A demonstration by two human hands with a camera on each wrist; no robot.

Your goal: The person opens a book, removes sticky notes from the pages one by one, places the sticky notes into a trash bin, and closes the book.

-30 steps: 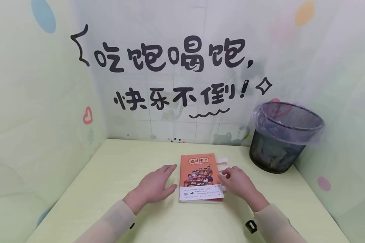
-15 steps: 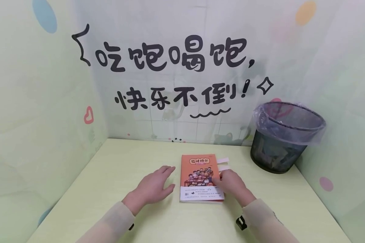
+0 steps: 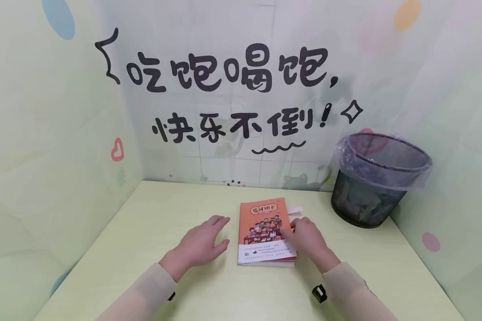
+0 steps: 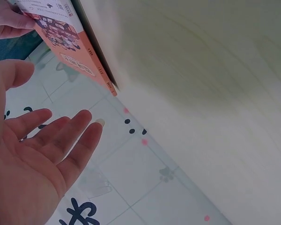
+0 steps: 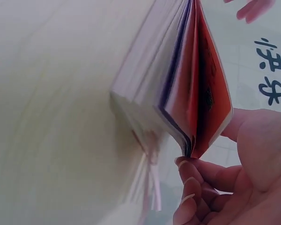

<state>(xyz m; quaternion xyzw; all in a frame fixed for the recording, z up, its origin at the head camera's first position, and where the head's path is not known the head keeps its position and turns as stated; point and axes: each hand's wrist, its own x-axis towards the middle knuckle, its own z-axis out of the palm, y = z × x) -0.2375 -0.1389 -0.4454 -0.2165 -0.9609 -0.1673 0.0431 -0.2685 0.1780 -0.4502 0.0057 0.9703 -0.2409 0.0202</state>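
Note:
An orange book [image 3: 261,223] with a white band across its lower cover lies on the pale table. My right hand [image 3: 309,238] pinches the cover and some front pages at the book's right edge, thumb on top. In the right wrist view these raised leaves of the book [image 5: 215,93] stand apart from the page block below, with the right fingers [image 5: 196,178] under them. Pale paper strips [image 3: 295,210] stick out past the right edge. Left of the book, my left hand [image 3: 198,243] hovers apart from it, fingers extended; the left wrist view shows the left palm [image 4: 33,173] holding nothing.
A dark mesh wastebasket [image 3: 369,200] with a translucent purple liner stands at the table's back right corner. Printed wall sheets enclose the table [image 3: 176,209] at the back and both sides.
My right hand has moved from beside the book's right edge onto it and lifted the cover and front pages a little. The left hand has shifted slightly left.

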